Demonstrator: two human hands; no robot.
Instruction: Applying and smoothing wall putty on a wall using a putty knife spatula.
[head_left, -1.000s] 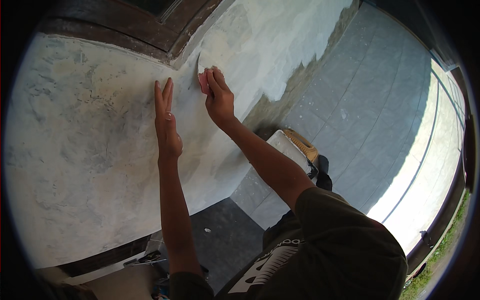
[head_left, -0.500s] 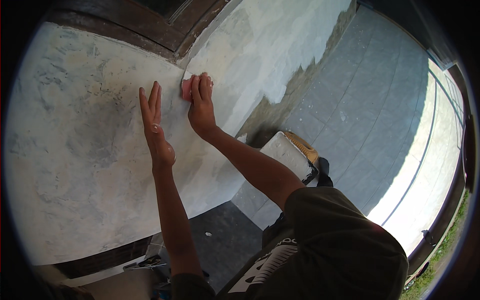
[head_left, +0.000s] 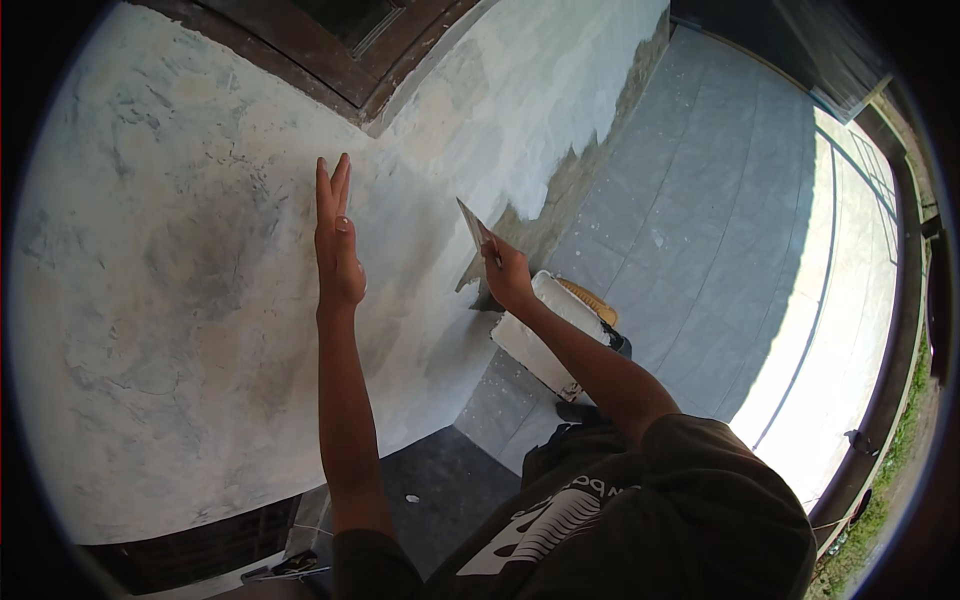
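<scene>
A patchy white-and-grey wall [head_left: 200, 350] fills the left and middle of the view. My right hand [head_left: 510, 275] is closed on a putty knife [head_left: 472, 224], whose thin blade shows nearly edge-on and points up and left. A gap separates the knife from the window corner. My left hand [head_left: 341, 250] is open beside the wall, fingers straight and pointing up, with white smears on the thumb and the base of the palm. Whether it touches the wall I cannot tell.
A brown wooden window frame [head_left: 372, 88] meets the wall at the top. Below my right forearm stands a white-smeared container [head_left: 540, 345], with a yellow-orange object [head_left: 588, 298] beside it. Grey floor tiles [head_left: 690, 200] stretch right toward a sunlit strip [head_left: 800, 350].
My right hand has come off the wall below the window corner, moving right and down with the putty knife, which has turned edge-on. My left hand has shifted slightly right in view.
</scene>
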